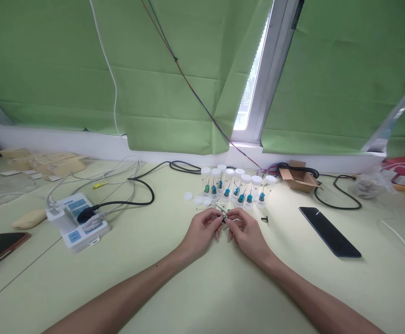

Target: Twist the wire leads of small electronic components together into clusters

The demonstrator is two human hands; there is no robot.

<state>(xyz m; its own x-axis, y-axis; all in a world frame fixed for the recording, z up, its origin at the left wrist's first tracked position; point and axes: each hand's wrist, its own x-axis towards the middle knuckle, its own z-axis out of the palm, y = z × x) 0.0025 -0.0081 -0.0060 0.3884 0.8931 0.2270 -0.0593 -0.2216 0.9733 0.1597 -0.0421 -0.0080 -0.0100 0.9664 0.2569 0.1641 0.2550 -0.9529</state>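
Observation:
My left hand [205, 228] and my right hand [246, 231] meet over the table, fingertips pinched together on one small dark piece [224, 219]. Its kind is too small to make out, and the fingers cover most of it. Just beyond them stands a group of clear capped vials [226, 189], several of them, with blue or green fittings and thin metal stems inside. Loose thin metal pins [202, 208] lie close to my left fingertips. Right of my right hand sits a small black T-shaped part [264, 219]. White round caps [188, 196] rest left of the vials.
A white power strip [80, 222] with plugs and cables is at left, near a phone [0, 250]. Another dark phone [329, 232] lies at right. An open cardboard box [298, 178] stands at the back. Black cable [152, 195] runs across the table.

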